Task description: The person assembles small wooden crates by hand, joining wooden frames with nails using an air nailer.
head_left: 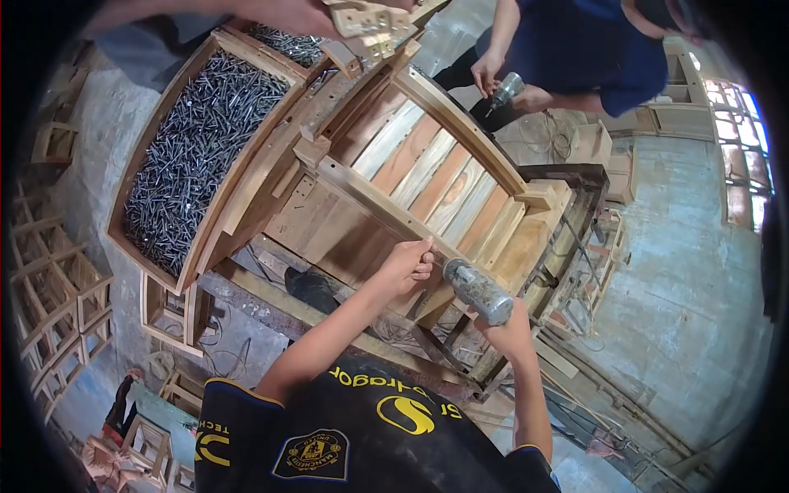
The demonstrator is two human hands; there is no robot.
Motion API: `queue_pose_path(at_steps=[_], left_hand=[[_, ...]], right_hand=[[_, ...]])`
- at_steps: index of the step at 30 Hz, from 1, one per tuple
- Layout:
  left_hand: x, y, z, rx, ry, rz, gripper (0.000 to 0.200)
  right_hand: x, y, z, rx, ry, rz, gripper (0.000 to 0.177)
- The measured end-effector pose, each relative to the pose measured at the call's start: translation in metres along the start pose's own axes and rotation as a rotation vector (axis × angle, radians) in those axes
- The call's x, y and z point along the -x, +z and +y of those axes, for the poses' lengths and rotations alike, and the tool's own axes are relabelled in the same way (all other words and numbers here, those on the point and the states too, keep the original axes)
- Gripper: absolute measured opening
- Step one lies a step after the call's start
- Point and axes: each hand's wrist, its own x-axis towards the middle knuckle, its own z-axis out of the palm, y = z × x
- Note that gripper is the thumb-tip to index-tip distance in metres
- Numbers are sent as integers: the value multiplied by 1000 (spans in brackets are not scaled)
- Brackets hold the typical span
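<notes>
My right hand (508,330) is wrapped round a grey metal power screwdriver (477,292). The tool's nose points up and left, close to the rail of a wooden frame (374,201). Just left of that nose, my left hand (408,267) is closed in a pinch against the same rail. Whatever its fingertips hold is too small to make out. Slats of light and reddish wood (444,177) fill the inside of the frame. The bit of the screwdriver is not clearly visible.
A wooden tray of screws (205,152) stands at the left. Across the frame, a co-worker (575,53) holds another power screwdriver (509,86). At the top, another person's hand holds wooden pieces with metal fittings (374,29). Wooden frames (62,287) are stacked at far left.
</notes>
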Motion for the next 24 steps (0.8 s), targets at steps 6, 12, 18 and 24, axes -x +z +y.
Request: queue_pose_path(at_steps=[6,12,18,24], left_hand=[[-9,-1,4,150,46,102,23],[-13,0,10,278,88,129,26],[-24,-4,15,306,77,126,25],[29,-24,-14,468,12,311,16]], right_hand=[[-32,8,-8,37,-19,-11,30],[-54,9,-24,98,80,-69,32],[-73,8,-30,131,30,-84,31],[-105,23,-24,24,228,-89,34]])
